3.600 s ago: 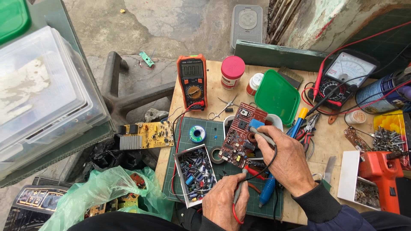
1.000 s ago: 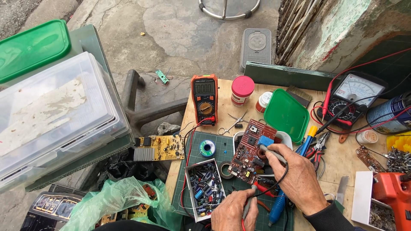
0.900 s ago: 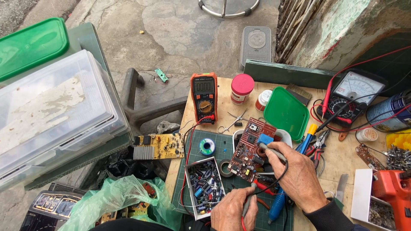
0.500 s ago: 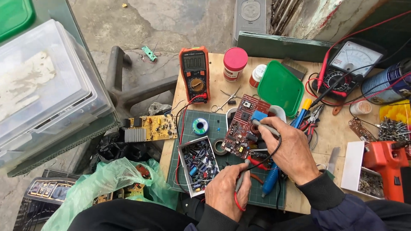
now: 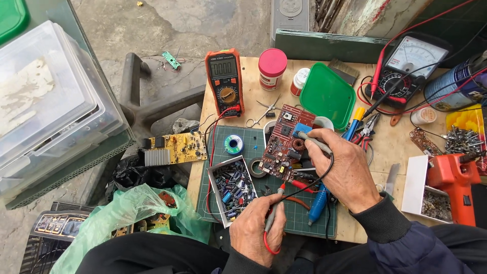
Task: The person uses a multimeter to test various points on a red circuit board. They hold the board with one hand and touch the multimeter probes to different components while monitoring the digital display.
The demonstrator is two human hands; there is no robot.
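Observation:
A red circuit board (image 5: 284, 142) lies tilted on a green cutting mat (image 5: 299, 213) on a wooden bench. My right hand (image 5: 342, 170) grips a grey probe with a black lead (image 5: 315, 143), its tip on the board's upper part. My left hand (image 5: 258, 231) holds a second grey probe with a red lead (image 5: 272, 215), its red tip touching the board's lower edge. An orange digital multimeter (image 5: 224, 81) stands beyond the board, with red and black leads running from it.
A tray of capacitors (image 5: 232, 187), a solder reel (image 5: 233, 144), a green lid (image 5: 327, 94), an analogue meter (image 5: 406, 66), an orange tool (image 5: 451, 177), a blue-handled tool (image 5: 318, 205). A yellow board (image 5: 175, 148) overhangs the bench's left side above green plastic bags (image 5: 127, 213). Clear boxes (image 5: 45, 101) stand left.
The view has tilted down and closer to the bench. Both hands stay on the probes at the red board, with only small shifts.

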